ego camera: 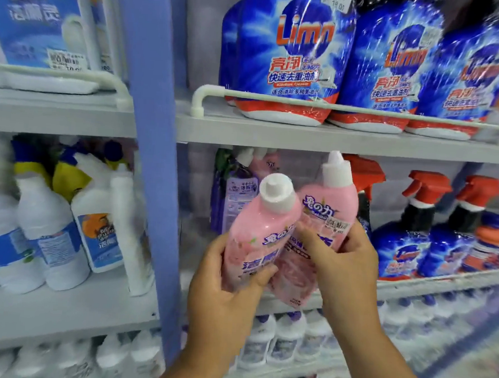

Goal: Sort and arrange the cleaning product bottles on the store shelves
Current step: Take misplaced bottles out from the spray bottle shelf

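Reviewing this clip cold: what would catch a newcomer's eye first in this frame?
Front and centre, the two pink bottles with white caps, one gripped in the left hand and one in the right hand, tilted towards each other before the middle shelf. Above them, the big blue Limn refill pouches fill the upper shelf, and red-triggered spray bottles stand to the right on the middle shelf.

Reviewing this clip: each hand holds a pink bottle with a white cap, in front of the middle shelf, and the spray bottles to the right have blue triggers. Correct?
Not quite. The spray bottles have red triggers, not blue, as the head view shows. The rest holds: the left hand and right hand each hold a white-capped pink bottle in front of the middle shelf.
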